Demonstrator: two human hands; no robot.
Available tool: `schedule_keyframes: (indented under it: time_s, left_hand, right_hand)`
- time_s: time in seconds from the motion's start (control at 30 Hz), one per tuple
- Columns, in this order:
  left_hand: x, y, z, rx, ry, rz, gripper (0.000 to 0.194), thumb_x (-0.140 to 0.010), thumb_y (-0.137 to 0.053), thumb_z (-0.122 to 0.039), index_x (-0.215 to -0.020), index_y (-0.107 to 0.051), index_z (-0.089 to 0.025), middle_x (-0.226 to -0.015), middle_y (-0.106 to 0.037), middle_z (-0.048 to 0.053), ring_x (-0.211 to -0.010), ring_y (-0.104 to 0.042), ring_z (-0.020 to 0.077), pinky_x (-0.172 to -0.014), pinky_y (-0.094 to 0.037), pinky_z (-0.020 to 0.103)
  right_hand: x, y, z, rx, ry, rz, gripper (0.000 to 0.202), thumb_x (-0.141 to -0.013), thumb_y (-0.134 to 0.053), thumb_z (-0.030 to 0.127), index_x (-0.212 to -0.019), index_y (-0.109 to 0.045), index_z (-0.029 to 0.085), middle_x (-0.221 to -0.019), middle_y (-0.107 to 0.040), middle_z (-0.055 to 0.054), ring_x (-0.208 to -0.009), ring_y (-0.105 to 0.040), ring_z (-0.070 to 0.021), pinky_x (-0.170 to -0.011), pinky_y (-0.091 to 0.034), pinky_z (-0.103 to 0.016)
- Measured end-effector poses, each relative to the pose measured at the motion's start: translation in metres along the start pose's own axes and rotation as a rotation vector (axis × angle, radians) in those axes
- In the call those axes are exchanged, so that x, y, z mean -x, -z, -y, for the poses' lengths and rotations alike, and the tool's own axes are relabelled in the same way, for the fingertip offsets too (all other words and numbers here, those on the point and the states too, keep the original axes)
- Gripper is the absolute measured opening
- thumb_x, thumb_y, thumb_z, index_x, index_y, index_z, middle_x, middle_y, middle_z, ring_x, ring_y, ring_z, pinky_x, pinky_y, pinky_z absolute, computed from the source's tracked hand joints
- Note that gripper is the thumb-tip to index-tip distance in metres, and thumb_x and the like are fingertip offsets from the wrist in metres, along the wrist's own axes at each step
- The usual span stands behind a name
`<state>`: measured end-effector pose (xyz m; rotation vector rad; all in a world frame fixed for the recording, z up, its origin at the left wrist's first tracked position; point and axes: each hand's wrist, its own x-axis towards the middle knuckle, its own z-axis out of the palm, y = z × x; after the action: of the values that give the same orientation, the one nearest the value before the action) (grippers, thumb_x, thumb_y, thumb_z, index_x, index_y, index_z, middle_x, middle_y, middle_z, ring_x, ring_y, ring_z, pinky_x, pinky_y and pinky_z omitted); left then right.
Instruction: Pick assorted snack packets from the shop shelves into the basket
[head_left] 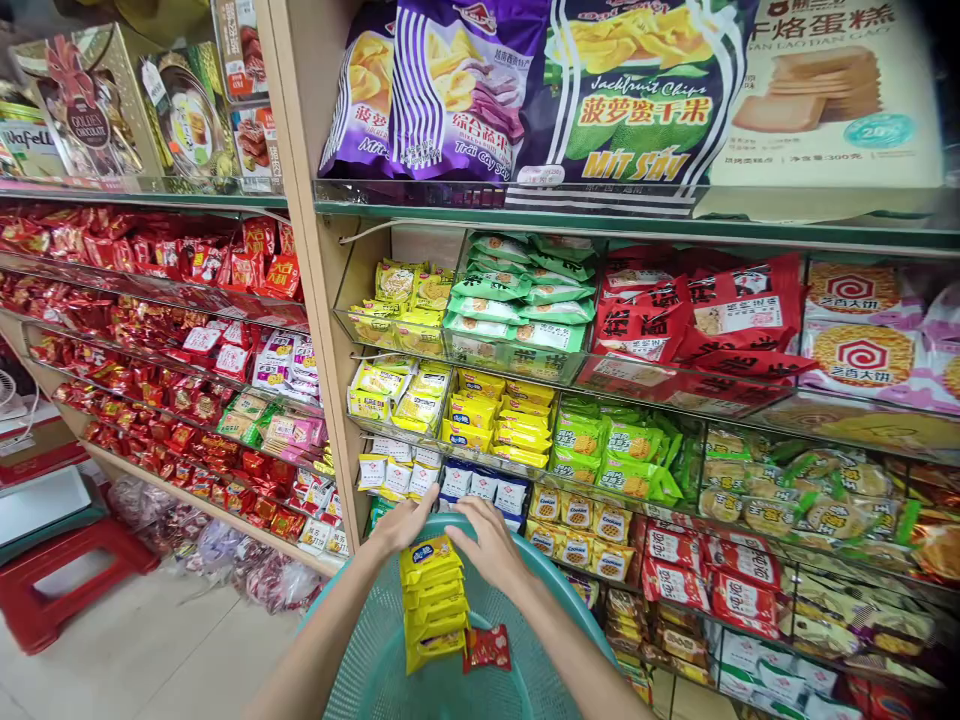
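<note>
Where the left edge begins, a glossy red plastic stool (34,610) with a cut-out shape stands on smooth pale tiles; crinkled clear bags (277,580) lie right of it, below tiered racks of shiny, mostly red foil packets (176,430). Next, flat wood-grain upright (319,260). Left hand (405,528) at the far rim of a round teal plastic basket (360,650), fingers extended and open, thumb apart; contact with the rim likely, firmness of hold can't tell. Basket has perforated mesh walls and a smooth rolled rim. Inside, between the forearms: yellow packets (435,605), pillow-shaped, glossy film, overlapping in a stepped column, just below the hands. Small red packet (489,648), crinkly, touching their lower right side. Right hand (489,540) also at the far rim, thumb spread from loosely bent fingers, nothing seen gripped; exact rim contact unclear. Beyond and rightward, clear rigid bins: square cookie packets (577,510), puffy bright green packets (630,450), matte-looking red bags (739,300), then packets printed with round biscuits (862,355) at far right. Above, big puffed purple chip bags (465,90) on a glass-edged shelf (615,215).
</note>
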<state>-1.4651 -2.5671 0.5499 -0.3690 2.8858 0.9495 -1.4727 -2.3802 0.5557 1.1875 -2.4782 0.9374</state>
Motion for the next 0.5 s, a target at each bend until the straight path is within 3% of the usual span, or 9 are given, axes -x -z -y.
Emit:
schedule_keyframes:
  time_s: [0.13,0.33,0.5]
  left_hand:
    - [0.012,-0.013,-0.010,0.012,-0.042,0.003,0.083,-0.072,-0.005,-0.073,-0.087,-0.065,-0.018,-0.104,-0.065,0.014,-0.096,-0.058,0.0298,-0.077,-0.041,0.034]
    - [0.024,-0.041,-0.018,-0.051,-0.049,-0.005,0.077,-0.075,-0.006,-0.070,-0.064,-0.063,-0.019,-0.085,-0.068,0.014,-0.083,-0.062,0.0290,-0.069,-0.041,0.033]
    - [0.030,-0.050,-0.024,-0.076,-0.076,0.002,0.078,-0.074,-0.007,-0.070,-0.069,-0.065,-0.019,-0.084,-0.068,0.014,-0.082,-0.062,0.0299,-0.067,-0.041,0.033]
  right_hand:
    - [0.017,0.004,-0.023,0.024,-0.125,-0.072,0.030,-0.087,-0.039,0.040,-0.106,-0.054,0.022,-0.107,-0.056,-0.006,-0.101,-0.050,-0.0203,-0.086,-0.039,-0.034]
    - [0.049,0.001,-0.047,-0.006,-0.261,-0.023,0.040,-0.087,-0.032,0.045,-0.108,-0.055,0.021,-0.106,-0.059,-0.008,-0.101,-0.053,-0.0226,-0.085,-0.041,-0.035]
    - [0.066,0.004,-0.046,0.010,-0.267,-0.019,0.040,-0.087,-0.031,0.046,-0.105,-0.057,0.020,-0.104,-0.060,-0.008,-0.101,-0.053,-0.0233,-0.087,-0.040,-0.036]
